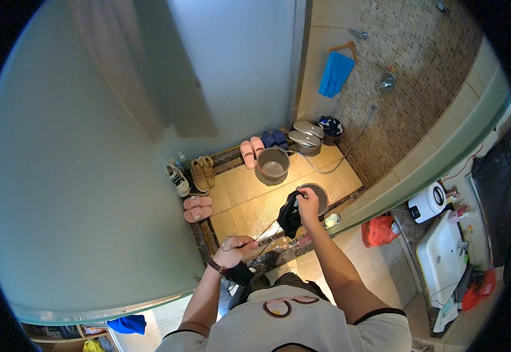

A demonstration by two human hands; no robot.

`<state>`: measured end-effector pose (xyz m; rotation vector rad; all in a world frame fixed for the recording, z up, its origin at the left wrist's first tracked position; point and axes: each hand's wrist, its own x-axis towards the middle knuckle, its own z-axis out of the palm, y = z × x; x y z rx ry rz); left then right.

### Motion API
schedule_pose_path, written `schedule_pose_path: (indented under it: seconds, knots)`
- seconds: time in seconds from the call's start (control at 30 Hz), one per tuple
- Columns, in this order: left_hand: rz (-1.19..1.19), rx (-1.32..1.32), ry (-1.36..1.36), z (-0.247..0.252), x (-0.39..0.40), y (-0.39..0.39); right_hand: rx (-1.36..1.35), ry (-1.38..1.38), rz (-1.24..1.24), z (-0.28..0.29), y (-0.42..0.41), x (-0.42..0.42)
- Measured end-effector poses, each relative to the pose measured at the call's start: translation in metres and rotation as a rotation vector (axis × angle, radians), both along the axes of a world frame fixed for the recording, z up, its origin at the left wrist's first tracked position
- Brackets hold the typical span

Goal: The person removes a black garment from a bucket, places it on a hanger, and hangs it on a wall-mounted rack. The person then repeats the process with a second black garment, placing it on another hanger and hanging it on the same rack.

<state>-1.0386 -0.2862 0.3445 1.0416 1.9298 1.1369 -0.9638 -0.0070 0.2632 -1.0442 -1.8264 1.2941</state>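
My right hand (309, 207) pinches a bunched black fabric item (289, 215), which hangs to the left of the fingers. A thin dark cord (269, 229) runs slantwise from this item to my left hand (237, 247), where the fingers close on it. Below the left wrist is a second dark fabric piece (239, 274); whether it joins the first cannot be told. Partly hidden behind my right hand stands a grey bucket (322, 197). Farther off, another grey bucket (273, 165) stands on the tiled shower floor (237, 198).
Pink slippers (247, 154), brown boots (199, 175) and sneakers (177, 179) line the shower's edge. A shower hose (345, 159) trails on the floor. Frosted glass (84, 198) rises at left. At right are a red bag (377, 231) and a washbasin (442, 259).
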Motion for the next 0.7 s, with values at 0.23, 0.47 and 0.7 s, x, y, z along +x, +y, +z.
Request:
schedule_pose_path:
  seconds: [0.23,0.47,0.7]
  knots:
    - [-0.054,0.066,0.143,-0.013,0.005,0.01,0.228,-0.114,0.109,0.03,-0.002,0.003]
    - [-0.069,0.02,0.219,-0.001,0.001,0.02,0.339,-0.209,0.351,0.037,0.006,0.021]
    - [-0.095,0.136,0.308,-0.006,-0.018,0.008,0.921,-0.382,0.553,0.083,0.003,0.037]
